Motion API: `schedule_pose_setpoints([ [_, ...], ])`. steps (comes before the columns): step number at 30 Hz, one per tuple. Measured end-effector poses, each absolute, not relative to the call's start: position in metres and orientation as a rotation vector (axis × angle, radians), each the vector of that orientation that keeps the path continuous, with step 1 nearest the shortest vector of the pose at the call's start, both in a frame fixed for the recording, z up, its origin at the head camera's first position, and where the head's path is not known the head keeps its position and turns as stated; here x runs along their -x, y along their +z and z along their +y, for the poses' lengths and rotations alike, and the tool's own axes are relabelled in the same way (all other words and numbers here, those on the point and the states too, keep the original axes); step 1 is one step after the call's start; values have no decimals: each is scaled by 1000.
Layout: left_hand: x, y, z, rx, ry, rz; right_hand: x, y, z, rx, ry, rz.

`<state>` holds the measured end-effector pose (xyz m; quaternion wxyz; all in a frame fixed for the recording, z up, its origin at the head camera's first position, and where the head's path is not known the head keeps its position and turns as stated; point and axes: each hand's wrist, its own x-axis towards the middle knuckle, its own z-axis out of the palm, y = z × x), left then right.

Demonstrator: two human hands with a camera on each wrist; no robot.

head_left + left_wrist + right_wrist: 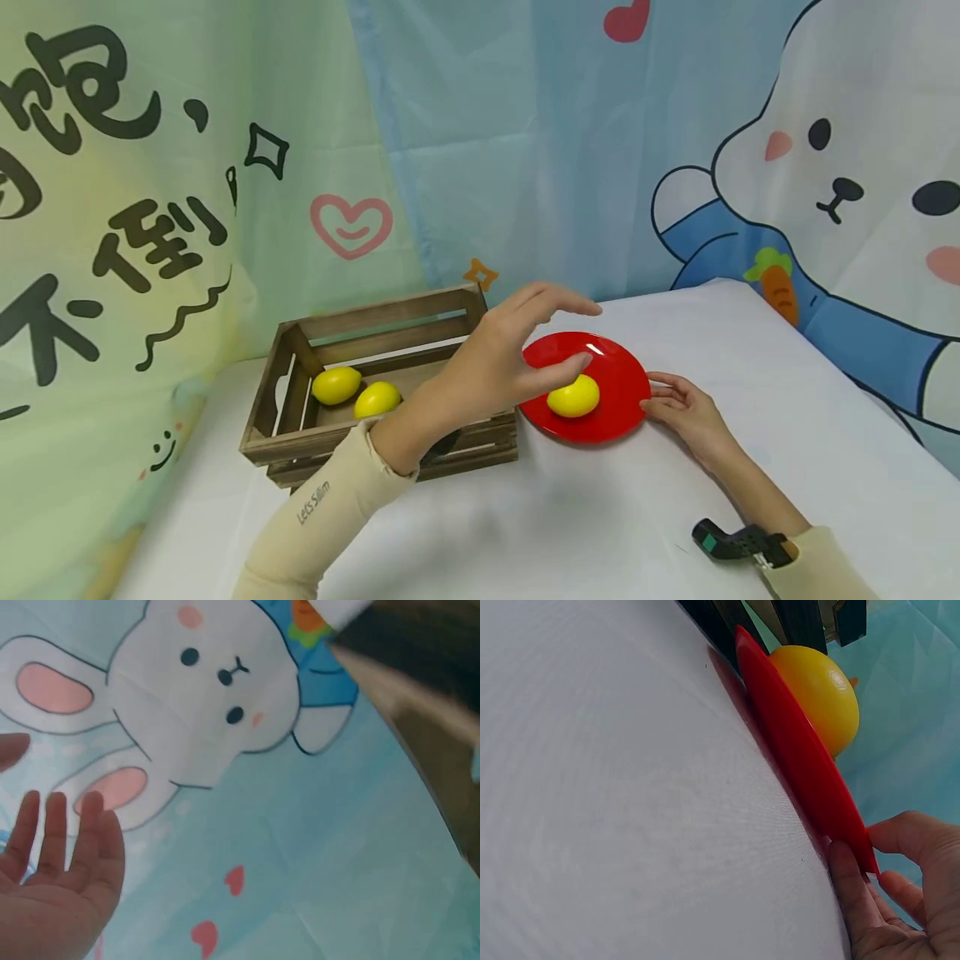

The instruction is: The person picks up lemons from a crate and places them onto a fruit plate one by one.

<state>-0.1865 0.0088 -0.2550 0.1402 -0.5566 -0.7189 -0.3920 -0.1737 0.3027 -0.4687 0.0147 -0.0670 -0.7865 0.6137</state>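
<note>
A red plate (pixel 624 379) lies on the white table beside the wooden crate, with a yellow lemon (pixel 574 398) on it. My right hand (pixel 693 421) pinches the plate's right rim; in the right wrist view the thumb (pixel 904 832) is on one side of the rim and fingers (pixel 847 881) are under the other. My left hand (pixel 498 354) is raised over the crate's right end, its thumb and fingers spread apart with nothing between them. In the head view its thumb overlaps the lemon on the plate. The left wrist view shows this hand's fingers (pixel 52 840) extended.
The slatted wooden crate (pixel 330 446) stands left of the plate, and two more lemons, a left one (pixel 337 386) and a right one (pixel 378 400), lie inside. Behind the table (pixel 765 400) hangs a printed curtain (pixel 480 142) with a cartoon rabbit.
</note>
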Motion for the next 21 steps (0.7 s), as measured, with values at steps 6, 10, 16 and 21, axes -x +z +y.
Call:
schedule_pose_setpoints([
  [6,208,-246,-3,1591,-1202,-2106,175,-469,303,220,1908,-2463],
  [10,226,-247,-12,1583,-1223,-2100,175,-472,302,222,1928,-2466],
  [16,257,-251,-25,1519,-1281,-2142,177,-472,302,220,1909,-2458],
  [21,275,-256,-40,1412,-1320,-2196,177,-468,302,251,1892,-2473],
])
